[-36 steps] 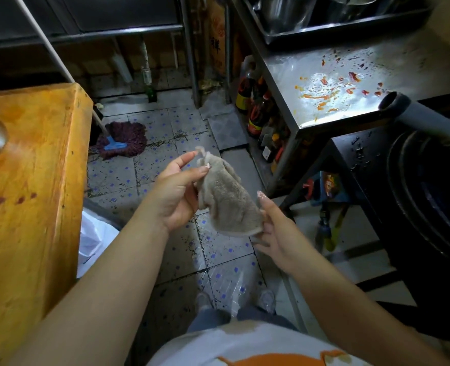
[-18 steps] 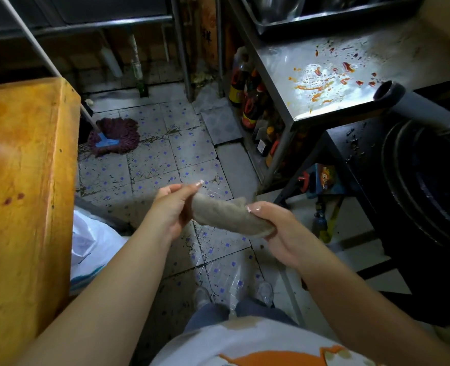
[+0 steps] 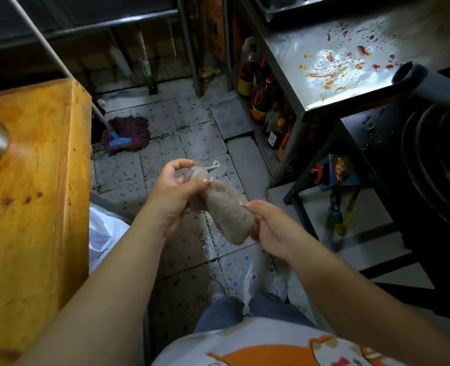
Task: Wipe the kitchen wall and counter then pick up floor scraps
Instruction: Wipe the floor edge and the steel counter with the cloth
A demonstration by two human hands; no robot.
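- Left hand (image 3: 173, 196) fingers curled round the upper end of the rolled grey-beige fuzzy cloth (image 3: 219, 204), thumb across the front, index arched above it; a firm grip.
- Right hand (image 3: 270, 228) fingers curled under and round the cloth's lower end, thumb tip on top of the roll; also gripping.
- Cloth is rolled into a thick tube, tilted from 11 o'clock down to 5 o'clock between the two hands, held in the air at frame centre over the floor, touching nothing else. A small loop tag sticks out of its top end.
- Pale tiled floor with blue specks (image 3: 163, 157) below the hands, dirty, dark scraps scattered on it and along the grout.
- Maroon string mop with a blue head clamp (image 3: 128, 133) lies on the floor at 10 o'clock from the hands, its white pole running up to the top left corner.
- Worn orange wooden chopping block (image 3: 33, 196) fills the 9 o'clock side; a white plastic bag (image 3: 105, 233) sits on the floor beside it.
- Stainless steel counter (image 3: 292, 48) at 1 o'clock, smeared with red-orange sauce and bits (image 3: 334, 67).
- Sauce and oil bottles with red and yellow labels (image 3: 258, 93) stand packed on the low shelf under that counter.
- Black stove with a round dark wok (image 3: 440, 165) at 3 o'clock; a grey tubular handle (image 3: 414, 75) pokes over the counter edge.
- Person's jeans and white shoes at 6 o'clock, white shirt with orange print at the bottom edge.
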